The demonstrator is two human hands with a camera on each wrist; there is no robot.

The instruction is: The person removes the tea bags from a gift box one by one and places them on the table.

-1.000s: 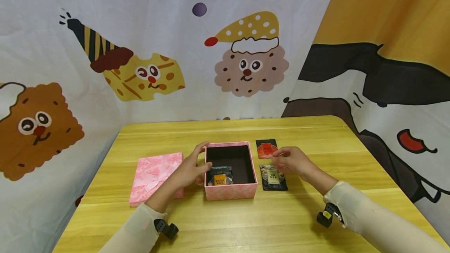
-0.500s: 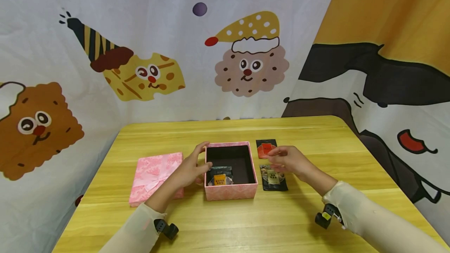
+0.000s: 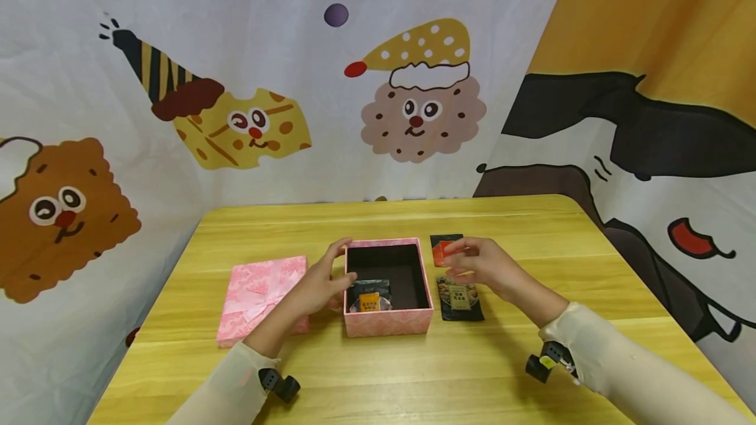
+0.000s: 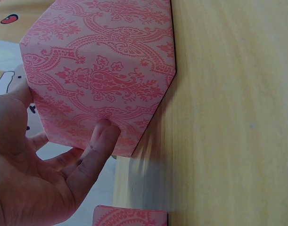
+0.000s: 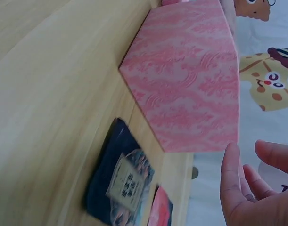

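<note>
The right hand [image 3: 481,263] has shifted leftward, nearer the box [image 3: 387,323].

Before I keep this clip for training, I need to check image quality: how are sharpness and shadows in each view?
Head view: fairly even light, soft shadows on the table; left wrist view: crisp pattern on the pink box, with a greyish shadow beside it; right wrist view: softer, that pattern hazy and the lettering on the nearer sachet blurred.

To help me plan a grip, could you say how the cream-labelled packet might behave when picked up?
That packet is probably light, being smaller than the box. It may flex, looking like a thin pouch. Rolling seems unlikely: it lies flat.
</note>
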